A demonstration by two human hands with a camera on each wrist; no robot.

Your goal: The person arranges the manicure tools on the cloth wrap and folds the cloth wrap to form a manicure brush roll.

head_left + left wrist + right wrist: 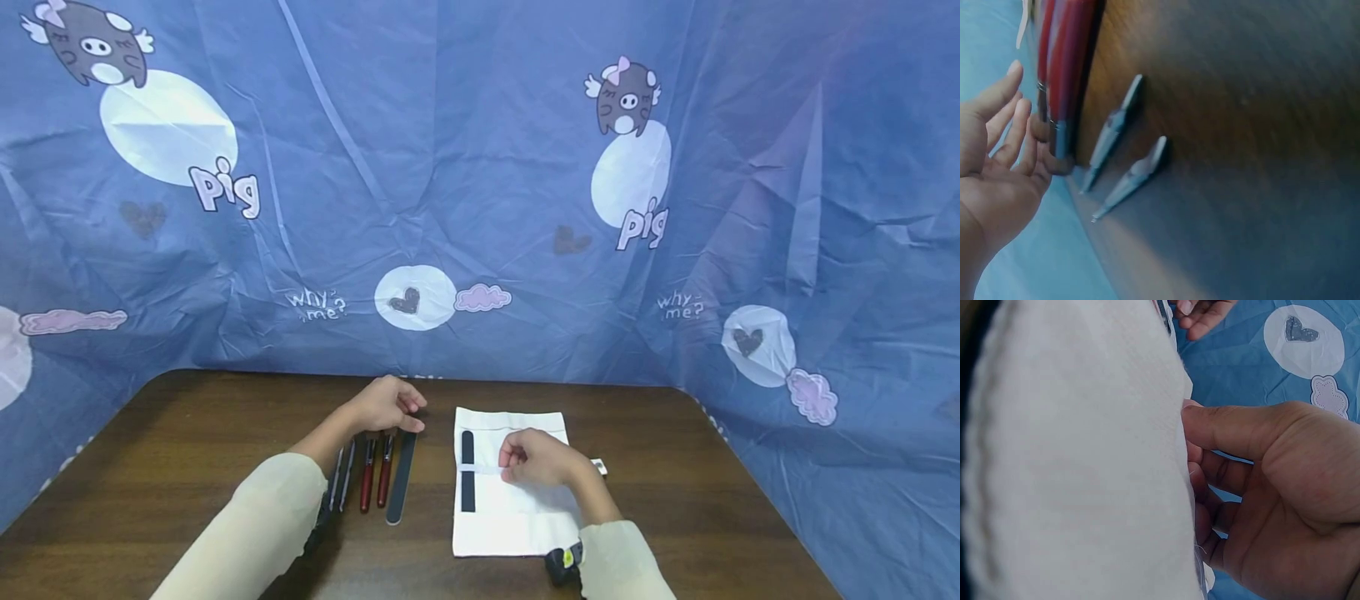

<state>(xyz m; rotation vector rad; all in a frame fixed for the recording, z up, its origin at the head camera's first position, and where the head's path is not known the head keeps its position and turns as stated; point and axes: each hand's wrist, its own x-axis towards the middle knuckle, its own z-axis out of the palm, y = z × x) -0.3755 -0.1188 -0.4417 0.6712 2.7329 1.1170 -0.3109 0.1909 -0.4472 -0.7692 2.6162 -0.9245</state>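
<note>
The left hand (388,405), fingers loosely parted, is near the grey file (402,483) on the table (187,500). The right hand (542,457) seems to pinch the white band (483,469) of the pouch (517,533); if it slips, the dark strip (468,490) under it may shift. Careless reaching could roll the red brushes (367,483).

The left hand (385,406) hides the upper ends of two red-handled tools (367,483) in the head view
</note>
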